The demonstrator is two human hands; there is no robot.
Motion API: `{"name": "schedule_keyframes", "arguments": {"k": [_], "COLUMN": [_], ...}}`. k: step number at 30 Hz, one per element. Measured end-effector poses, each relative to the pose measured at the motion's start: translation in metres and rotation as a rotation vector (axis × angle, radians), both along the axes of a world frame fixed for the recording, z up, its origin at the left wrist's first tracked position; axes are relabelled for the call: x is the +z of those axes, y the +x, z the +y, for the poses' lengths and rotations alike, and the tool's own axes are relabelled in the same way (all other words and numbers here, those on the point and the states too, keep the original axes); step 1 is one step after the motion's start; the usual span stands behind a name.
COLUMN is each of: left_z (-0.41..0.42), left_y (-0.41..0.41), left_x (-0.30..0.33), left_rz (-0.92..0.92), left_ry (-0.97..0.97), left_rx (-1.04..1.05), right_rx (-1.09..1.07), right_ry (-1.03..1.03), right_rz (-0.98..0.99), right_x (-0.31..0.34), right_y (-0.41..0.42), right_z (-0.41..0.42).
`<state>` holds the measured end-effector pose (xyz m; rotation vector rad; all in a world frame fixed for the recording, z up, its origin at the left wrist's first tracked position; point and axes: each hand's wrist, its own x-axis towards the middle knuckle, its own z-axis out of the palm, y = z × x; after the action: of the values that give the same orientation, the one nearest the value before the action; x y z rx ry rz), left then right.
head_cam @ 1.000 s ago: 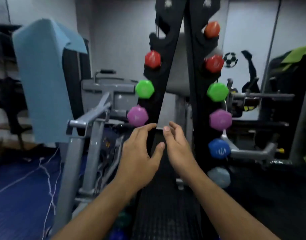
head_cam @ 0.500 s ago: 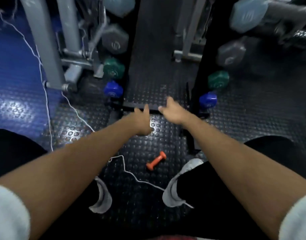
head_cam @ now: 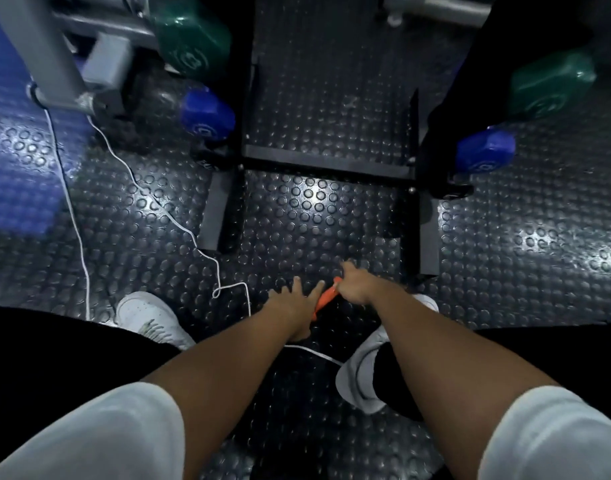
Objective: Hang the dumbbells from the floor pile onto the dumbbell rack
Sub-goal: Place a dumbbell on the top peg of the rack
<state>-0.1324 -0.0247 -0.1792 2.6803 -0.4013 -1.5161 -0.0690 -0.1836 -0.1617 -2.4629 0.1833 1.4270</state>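
The floor is dark rubber with little round bumps all over, and it shines where the light hits it; on the left side a blue mat lies on it; the black feet of the dumbbell rack stand on it near the top; a grey machine leg stands on it at the top left; a thin white string lies in loops across it; a small orange dumbbell lies low down on it, between two white shoes; the shoes are planted on the floor too.
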Motion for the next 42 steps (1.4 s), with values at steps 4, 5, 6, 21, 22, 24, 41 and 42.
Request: {"name": "schedule_keyframes", "arguments": {"k": [4, 5, 6, 21, 22, 24, 41, 42], "left_z": [-0.007, -0.010, -0.013, -0.003, 0.001, 0.009, 0.083, 0.086], "left_y": [-0.009, -0.011, -0.014, 0.001, 0.006, 0.019, 0.102, 0.105], "left_x": [-0.025, -0.028, -0.032, -0.035, -0.027, -0.008, 0.320, 0.344], "left_rz": [-0.068, -0.093, -0.111, -0.323, -0.347, -0.389, -1.038, -1.098], "left_ry": [-0.061, -0.075, -0.085, -0.148, -0.152, -0.153, -0.539, -0.542], "left_rx": [0.029, 0.041, 0.058, 0.155, 0.156, 0.161, 0.006, -0.010], "right_rx": [-0.024, -0.038, -0.053, -0.314, -0.324, -0.340, -0.343, -0.334], "right_ry": [0.009, 0.024, 0.039, 0.150, 0.169, 0.209, 0.662, 0.705], "right_rz": [0.016, 0.002, -0.018, -0.316, -0.344, -0.409, -1.132, -1.184], "right_x": [-0.031, -0.036, -0.041, -0.054, -0.047, -0.030, 0.319, 0.348], "right_y": [0.000, -0.001, -0.003, -0.007, -0.003, 0.006, 0.099, 0.102], "right_z": [-0.001, 0.000, 0.001, 0.009, 0.011, 0.016, 0.056, 0.059]}}
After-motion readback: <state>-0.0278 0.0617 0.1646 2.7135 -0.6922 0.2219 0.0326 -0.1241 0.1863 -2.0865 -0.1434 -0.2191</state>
